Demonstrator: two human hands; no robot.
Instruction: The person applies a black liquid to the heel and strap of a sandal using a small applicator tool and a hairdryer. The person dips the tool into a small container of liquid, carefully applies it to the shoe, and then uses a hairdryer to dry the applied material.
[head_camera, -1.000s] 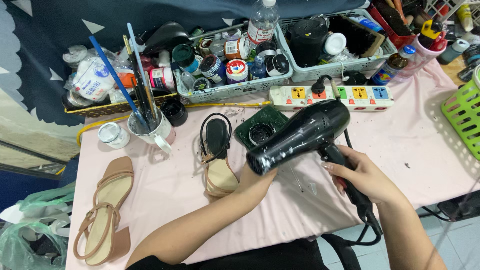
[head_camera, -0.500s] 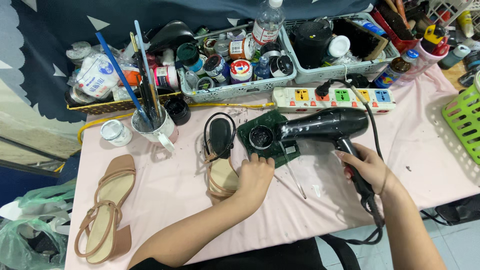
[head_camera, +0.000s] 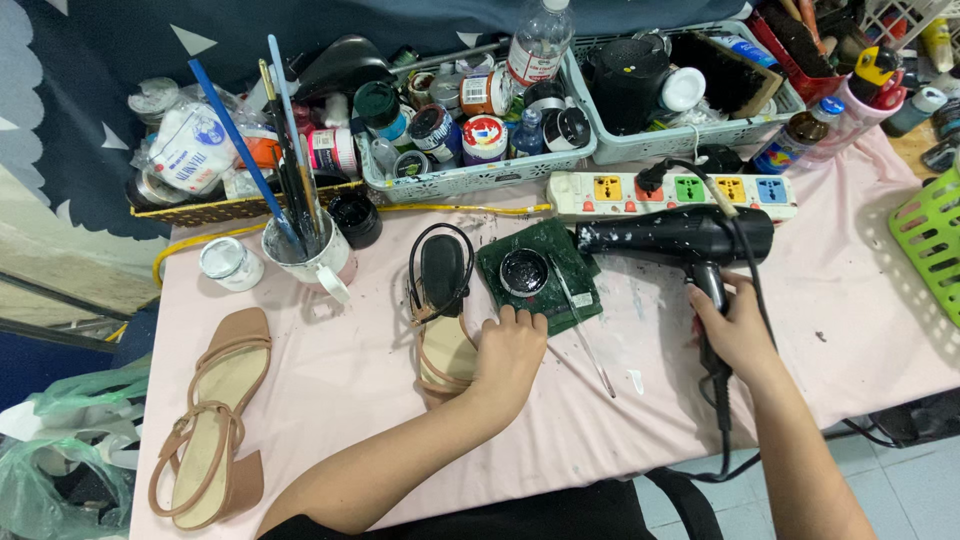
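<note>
My right hand (head_camera: 738, 325) grips the handle of a black hair dryer (head_camera: 672, 236) that lies on its side on the pink table (head_camera: 340, 440), nozzle pointing left. My left hand (head_camera: 507, 355) rests on the front of a tan strappy sandal (head_camera: 440, 310) whose heel half is black. Just beyond my left fingers a green board (head_camera: 565, 290) carries a small open jar of black paint (head_camera: 523, 272). A thin stick (head_camera: 588, 350) lies between my two hands.
A second tan sandal (head_camera: 215, 420) lies at the near left. A white mug of brushes (head_camera: 300, 250) and a small white jar (head_camera: 228, 263) stand at left. Behind are a power strip (head_camera: 620, 190), grey baskets of paint pots (head_camera: 470, 175), and a green basket (head_camera: 930, 240) at the right edge.
My right hand has lowered the hair dryer from the air over the sandal down onto the table at the right. My left hand has stayed on the sandal.
</note>
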